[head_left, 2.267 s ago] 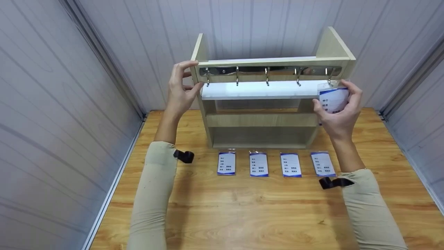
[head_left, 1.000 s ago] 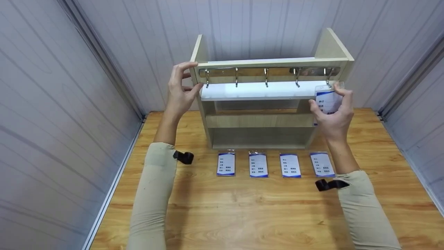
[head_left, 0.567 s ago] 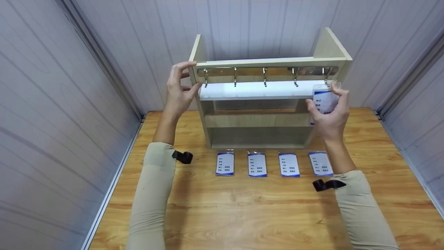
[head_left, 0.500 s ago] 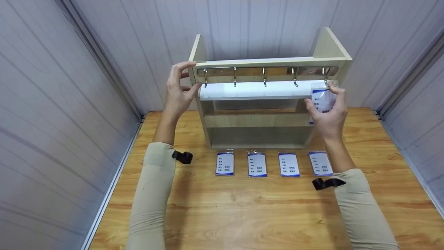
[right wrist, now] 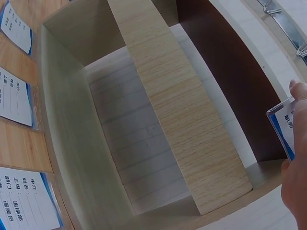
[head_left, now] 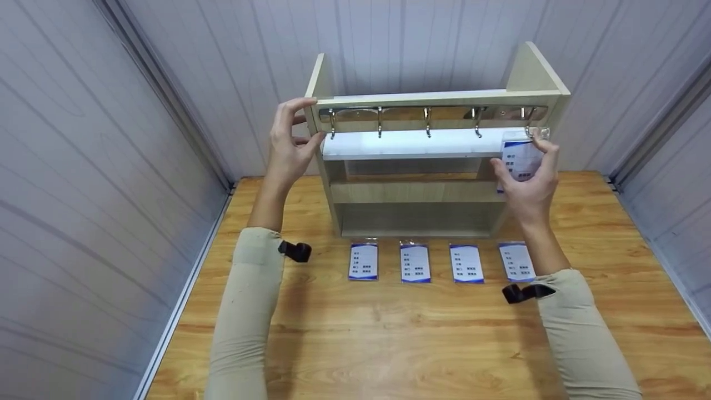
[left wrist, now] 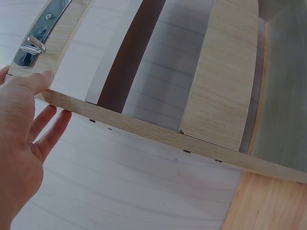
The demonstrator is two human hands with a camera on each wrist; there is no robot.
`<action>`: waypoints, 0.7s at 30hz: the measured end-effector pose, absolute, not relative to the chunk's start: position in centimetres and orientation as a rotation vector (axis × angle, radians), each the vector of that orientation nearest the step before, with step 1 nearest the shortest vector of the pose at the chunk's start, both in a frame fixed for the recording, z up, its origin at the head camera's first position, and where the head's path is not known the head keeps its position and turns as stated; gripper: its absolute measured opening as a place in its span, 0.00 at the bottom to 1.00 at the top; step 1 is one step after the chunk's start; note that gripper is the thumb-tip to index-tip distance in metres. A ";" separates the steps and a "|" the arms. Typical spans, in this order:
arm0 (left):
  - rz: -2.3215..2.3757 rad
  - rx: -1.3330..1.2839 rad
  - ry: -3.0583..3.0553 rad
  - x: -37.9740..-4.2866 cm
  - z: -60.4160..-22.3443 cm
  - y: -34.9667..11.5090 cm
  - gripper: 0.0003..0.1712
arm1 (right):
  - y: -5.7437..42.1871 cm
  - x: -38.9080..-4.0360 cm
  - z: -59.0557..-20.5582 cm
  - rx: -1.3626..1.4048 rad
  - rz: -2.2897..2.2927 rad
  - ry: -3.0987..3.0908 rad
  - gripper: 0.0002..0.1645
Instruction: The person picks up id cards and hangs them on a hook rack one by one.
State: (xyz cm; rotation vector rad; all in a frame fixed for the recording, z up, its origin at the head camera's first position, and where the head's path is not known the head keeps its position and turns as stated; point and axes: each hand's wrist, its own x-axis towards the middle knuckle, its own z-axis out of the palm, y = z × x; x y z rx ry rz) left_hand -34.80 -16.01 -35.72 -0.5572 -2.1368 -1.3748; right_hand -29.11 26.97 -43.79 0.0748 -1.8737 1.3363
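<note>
Shelf (head_left: 416, 192), pale wood-grain boards: your left hand (head_left: 289, 143) grips its side edge. Badge (head_left: 519, 158), flat rectangle in clear plastic: pinched in your right hand (head_left: 533, 191), upright by the rightmost hook (head_left: 530, 118), curved shiny metal.

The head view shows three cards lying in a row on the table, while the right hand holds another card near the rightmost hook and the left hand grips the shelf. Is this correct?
Not quite: four cards lie in a row on the table, not three, as the head view shows. The right hand does hold another card near the rightmost hook, and the left hand grips the shelf.
</note>
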 end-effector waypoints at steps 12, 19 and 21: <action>-1.360 -0.569 -2.137 -34.8 -35.9 -15.9 0.33 | 27.4 -29.4 -45.3 0.158 1.332 -1.818 0.54; -1.336 -0.605 -2.122 -34.9 -36.1 -16.0 0.31 | 27.5 -29.3 -45.7 0.159 1.359 -1.782 0.56; -1.333 -0.608 -2.122 -35.0 -36.1 -16.0 0.31 | 27.6 -29.2 -45.8 0.166 1.365 -1.776 0.56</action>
